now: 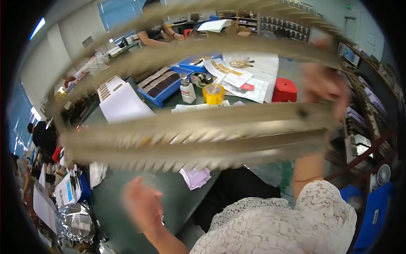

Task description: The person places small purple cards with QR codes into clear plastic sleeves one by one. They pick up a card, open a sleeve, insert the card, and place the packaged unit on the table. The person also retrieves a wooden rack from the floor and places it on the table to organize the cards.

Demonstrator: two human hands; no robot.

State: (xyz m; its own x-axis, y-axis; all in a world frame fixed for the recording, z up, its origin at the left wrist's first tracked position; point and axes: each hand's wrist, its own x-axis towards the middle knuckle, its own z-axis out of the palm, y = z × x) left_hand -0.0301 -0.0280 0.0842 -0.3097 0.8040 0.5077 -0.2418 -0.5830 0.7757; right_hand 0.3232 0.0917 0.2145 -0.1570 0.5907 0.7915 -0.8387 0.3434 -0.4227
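Observation:
Long, brassy-grey metal strips with toothed edges (203,118) stretch across the view, smeared by motion. They seem to curve round at the left, and I cannot tell whether they are one piece. At their right end, my right hand (325,84) is closed on them, its fingers blurred. My left hand (144,203) hovers apart from the strips, low over the dark green table (122,228); motion smears its fingers. Between the hands, below the toothed edge, lies a small stack of light purple slips (195,177).
Beyond the strips sit a blue tray (158,101) of dark pieces, a white bottle (187,89), yellow tape (213,94) and papers (228,73). A red stool (285,89) stands farther right. Shelving (372,97) lines the right side. Another person (154,31) works across the table.

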